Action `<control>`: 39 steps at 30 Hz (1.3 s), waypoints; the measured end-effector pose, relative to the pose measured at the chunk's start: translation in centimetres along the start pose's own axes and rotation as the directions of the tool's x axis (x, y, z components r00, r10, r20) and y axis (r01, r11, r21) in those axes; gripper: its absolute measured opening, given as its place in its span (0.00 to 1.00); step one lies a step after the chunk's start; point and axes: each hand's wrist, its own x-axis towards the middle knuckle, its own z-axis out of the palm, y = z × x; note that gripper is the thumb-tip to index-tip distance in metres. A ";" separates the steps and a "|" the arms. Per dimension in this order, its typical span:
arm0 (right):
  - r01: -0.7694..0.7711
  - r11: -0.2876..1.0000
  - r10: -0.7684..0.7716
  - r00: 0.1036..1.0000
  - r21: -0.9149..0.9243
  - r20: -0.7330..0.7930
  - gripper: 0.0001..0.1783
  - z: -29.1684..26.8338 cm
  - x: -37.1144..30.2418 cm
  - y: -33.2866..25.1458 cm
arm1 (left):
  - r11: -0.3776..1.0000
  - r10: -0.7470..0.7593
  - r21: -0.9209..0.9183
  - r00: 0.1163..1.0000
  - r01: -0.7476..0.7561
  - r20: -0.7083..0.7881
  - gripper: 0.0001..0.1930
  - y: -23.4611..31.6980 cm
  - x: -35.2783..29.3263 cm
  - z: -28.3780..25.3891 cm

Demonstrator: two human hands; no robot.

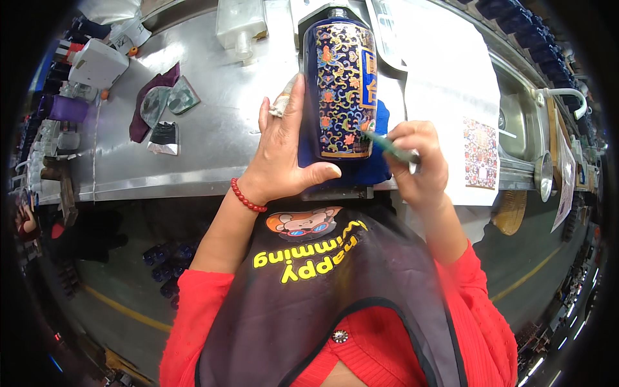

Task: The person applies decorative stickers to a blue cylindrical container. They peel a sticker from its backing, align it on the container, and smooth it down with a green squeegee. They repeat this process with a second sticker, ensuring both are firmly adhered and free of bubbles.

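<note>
A dark blue bottle [338,90] with colourful floral patterns and gold trim lies in front of me, its neck pointing away. Along its left side rests my left hand [274,145], fingers stretched out and thumb spread near the base. A whitish wrap [281,103] covers one of its fingertips. My right hand [422,161] is closed around a slim green tool [387,146], whose exact kind I cannot make out. The tool's tip meets or nearly meets the bottle's lower right side. A blue cloth [382,126] lies beneath the bottle.
Left on the metal bench [213,155] are a dark purple cloth [139,122] and glass-like pieces [184,95]. A clear bottle [240,29] lies at the back. White paper [442,77] and a patterned print [480,155] cover the right, beside a sink [516,129] with a faucet [570,95].
</note>
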 end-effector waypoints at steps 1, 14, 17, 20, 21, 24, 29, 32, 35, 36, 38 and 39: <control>0.113 0.989 -0.112 0.994 -0.094 0.017 0.22 0.3 -0.2 0.1 | 0.999 -0.006 0.031 1.000 0.006 -0.003 0.70 0.0 -0.2 0.2; 0.336 0.935 -0.315 0.935 -0.117 0.166 0.18 -0.1 0.1 -1.1 | 0.941 0.103 0.334 0.985 -0.052 -0.136 0.60 1.8 0.2 -0.5; 0.330 0.944 -0.328 0.943 -0.028 0.058 0.19 0.3 0.2 -1.8 | 0.930 0.150 0.360 0.969 -0.070 -0.199 0.57 2.6 0.4 -0.3; 0.284 0.922 -0.284 0.958 -0.264 0.036 0.19 0.4 0.1 -2.1 | 0.930 0.165 0.359 0.960 -0.075 -0.226 0.57 2.8 0.5 -0.1; 0.324 0.905 -0.282 0.942 -0.276 0.180 0.18 0.3 0.0 -2.3 | 0.930 0.160 0.362 0.961 -0.069 -0.226 0.57 2.8 0.4 -0.1; 0.332 0.939 -0.306 0.926 -0.089 0.223 0.17 0.4 -0.3 -2.5 | 0.927 0.144 0.370 0.968 -0.059 -0.207 0.58 2.8 0.2 0.0; 0.260 0.910 -0.222 0.964 -0.325 0.149 0.19 0.7 -0.5 -3.1 | 0.924 0.166 0.377 0.956 -0.065 -0.240 0.58 2.7 0.2 0.3; 0.128 0.992 -0.127 0.983 -0.003 0.135 0.11 0.7 -0.3 -3.3 | 0.924 0.132 0.381 0.966 -0.039 -0.222 0.59 2.7 0.1 0.3; -0.269 0.951 0.293 0.941 0.154 -0.168 0.11 0.8 0.3 -2.8 | 0.945 0.095 0.326 0.965 -0.010 -0.244 0.62 2.9 0.0 0.7; -0.412 0.886 0.446 0.882 0.214 -0.150 0.12 1.0 0.6 -2.5 | 0.950 0.079 0.312 0.968 -0.001 -0.238 0.62 2.9 0.0 0.7; -0.447 0.859 0.490 0.859 0.252 -0.147 0.13 1.4 1.1 -2.0 | 0.951 0.050 0.309 0.976 0.018 -0.211 0.62 2.9 0.0 0.8; -0.447 0.867 0.485 0.860 0.221 -0.162 0.13 1.6 1.3 -2.0 | 0.947 0.065 0.323 0.974 0.009 -0.217 0.62 2.9 0.0 0.8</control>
